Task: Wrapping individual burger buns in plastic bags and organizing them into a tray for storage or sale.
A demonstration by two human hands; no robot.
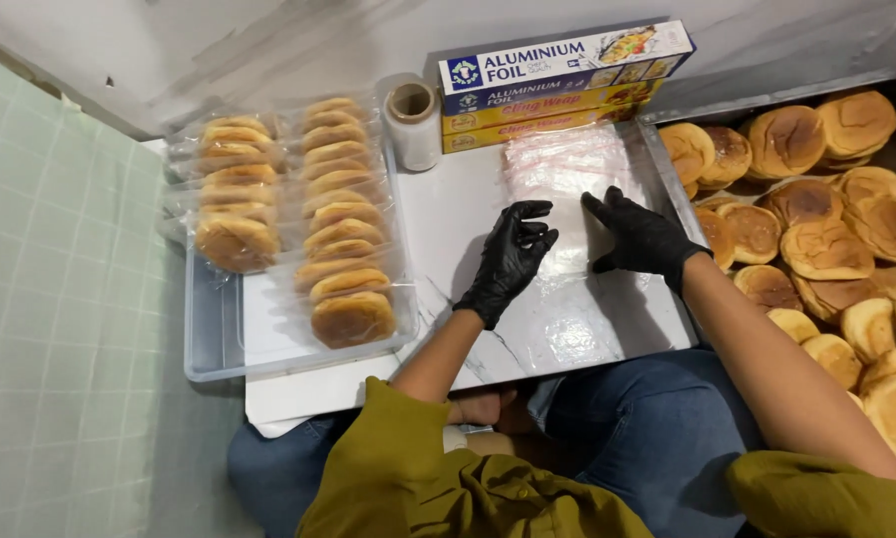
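My left hand (512, 257) and my right hand (639, 236) both wear black gloves and hover over a white marble-look board (448, 214) on my lap. Between and under them lies a clear plastic sheet or bag (565, 299), and a stack of clear bags (567, 164) sits just beyond. My left hand's fingers are curled loosely, touching the plastic edge. My right hand's fingers are spread, pressing on the plastic. Neither hand lifts anything.
A clear tray (214, 339) at left holds two rows of wrapped buns (343, 214). A metal tray (667, 159) at right is full of unwrapped buns (826, 249). Stacked foil and cling-wrap boxes (557, 85) and a wrap roll (413, 125) stand behind the board.
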